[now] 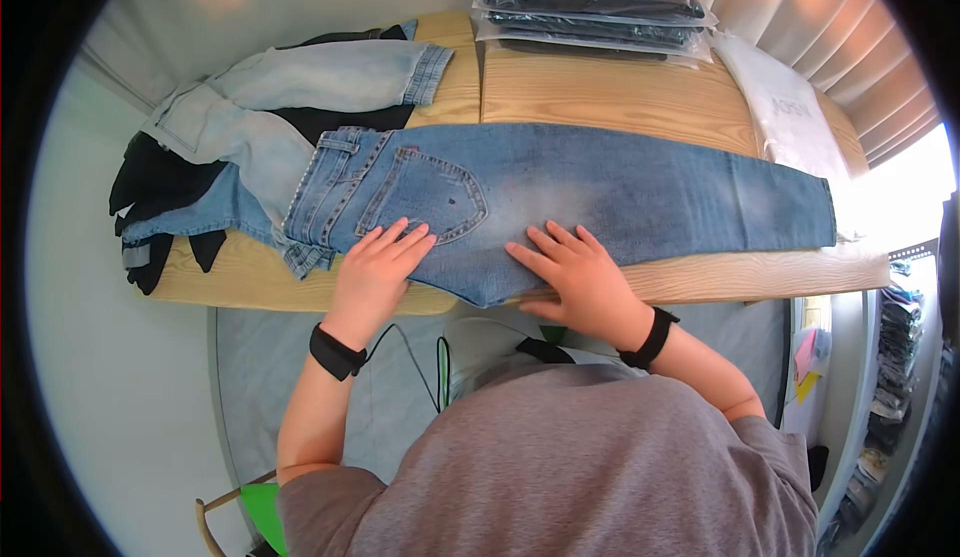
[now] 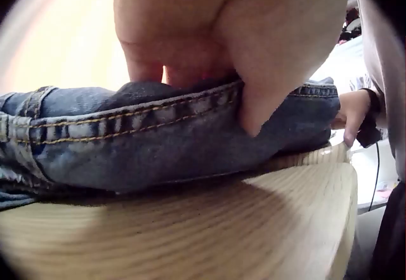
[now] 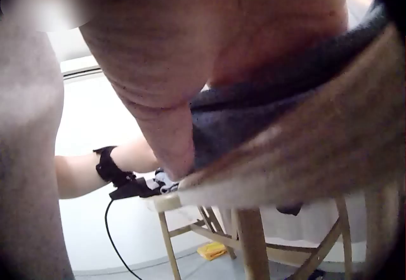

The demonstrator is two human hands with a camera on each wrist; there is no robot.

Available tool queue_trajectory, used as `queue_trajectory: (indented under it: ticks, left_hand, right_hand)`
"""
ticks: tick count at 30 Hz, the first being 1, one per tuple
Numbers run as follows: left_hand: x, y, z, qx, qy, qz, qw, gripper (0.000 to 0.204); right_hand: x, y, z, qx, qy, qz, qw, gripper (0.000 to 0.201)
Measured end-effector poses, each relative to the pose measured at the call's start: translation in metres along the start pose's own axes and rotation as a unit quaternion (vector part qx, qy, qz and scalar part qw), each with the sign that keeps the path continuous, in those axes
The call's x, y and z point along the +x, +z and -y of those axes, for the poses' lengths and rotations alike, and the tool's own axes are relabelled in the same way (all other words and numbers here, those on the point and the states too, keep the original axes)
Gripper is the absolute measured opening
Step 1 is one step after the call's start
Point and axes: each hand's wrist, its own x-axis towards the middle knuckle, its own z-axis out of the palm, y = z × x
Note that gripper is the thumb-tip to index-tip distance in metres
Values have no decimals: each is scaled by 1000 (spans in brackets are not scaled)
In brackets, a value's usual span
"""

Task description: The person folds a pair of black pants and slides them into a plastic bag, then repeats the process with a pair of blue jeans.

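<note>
A pair of blue jeans (image 1: 640, 187), folded lengthwise, lies across the wooden table with its waistband to the left and hems to the right. My left hand (image 1: 375, 272) rests on the jeans just below the back pocket (image 1: 430, 192), fingers extended. In the left wrist view, the thumb (image 2: 257, 112) comes down against the stitched side of the denim, while the other fingers lie over the top. Farther right, my right hand (image 1: 590, 287) presses on the upper leg with spread fingers, its thumb toward the seat seam near the table's front edge.
Light-blue and black garments (image 1: 240, 107) are heaped at the table's left end, partly under the waistband. Clear bags of dark folded clothes (image 1: 595, 7) are stacked at the back. A white printed bag (image 1: 790, 107) lies at the right, near a curtain (image 1: 830, 27).
</note>
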Motion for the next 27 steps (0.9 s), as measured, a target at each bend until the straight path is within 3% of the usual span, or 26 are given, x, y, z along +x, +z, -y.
queue_trajectory:
  ticks: [2, 6, 11, 12, 17, 19, 21, 24, 27]
  left_hand:
    - [-4, 0, 4, 32, 33, -20, 999, 56]
    - [-7, 0, 9, 1, 19, -47, 999, 51]
    - [-22, -3, 29, -36, -44, -57, 997, 38]
    - [-22, -1, 30, -37, -44, -57, 997, 38]
    - [-14, 0, 30, -74, -90, -97, 989, 18]
    - [-6, 3, 25, -66, -98, -120, 986, 10]
    - [0, 6, 23, -56, -104, -143, 983, 8]
    - [7, 12, 25, -13, -119, -105, 987, 16]
    - [13, 18, 24, 28, -153, -94, 983, 19]
  right_hand:
    - [-4, 8, 2, -28, -7, -11, 1000, 64]
    - [-7, 16, 3, -1, 30, -32, 999, 70]
    - [-11, 14, -18, 85, 73, -75, 991, 54]
    - [-13, 11, -20, 61, 86, -128, 986, 37]
    - [-11, -15, -45, 95, 77, -161, 979, 15]
    - [-3, -34, -48, 123, 146, -40, 981, 16]
    - [5, -37, -54, 141, 156, -36, 977, 19]
    - [14, -21, -78, 141, 121, -4, 983, 23]
    - [21, -16, -77, 125, 151, -1, 981, 24]
